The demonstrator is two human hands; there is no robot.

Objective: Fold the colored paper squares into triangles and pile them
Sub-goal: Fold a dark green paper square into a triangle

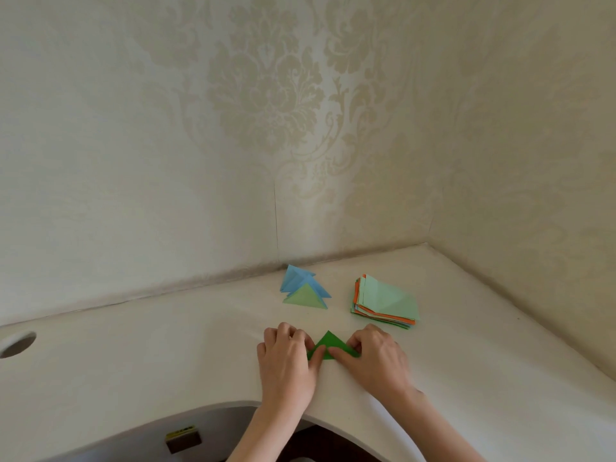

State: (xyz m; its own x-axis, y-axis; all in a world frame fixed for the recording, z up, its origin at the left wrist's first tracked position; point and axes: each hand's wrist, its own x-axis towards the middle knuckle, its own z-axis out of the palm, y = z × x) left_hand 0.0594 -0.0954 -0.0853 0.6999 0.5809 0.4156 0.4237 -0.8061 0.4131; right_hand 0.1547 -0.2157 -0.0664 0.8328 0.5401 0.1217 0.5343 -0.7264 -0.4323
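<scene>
White desk [166, 361], lower centre: left hand [286, 365] and right hand [376, 361] press green triangle [328, 343] flat; paper thin, light, slides easily; pinch at corners

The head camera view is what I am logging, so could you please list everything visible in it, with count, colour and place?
dark green triangle: one, dark green, near edge of the table, under both hands.
folded triangles pile: a few, light blue with one light green in front, at the back near the wall; exact count unclear.
paper squares stack: many, light green on top with orange and green edges, right of the pile.
table: one, white, curved front edge.
round hole: one, far left of the table.
wall: cream, patterned, behind the table.
small dark box: one, below the table edge.
left hand: pressing the triangle's left corner.
right hand: pressing its right corner.
</scene>
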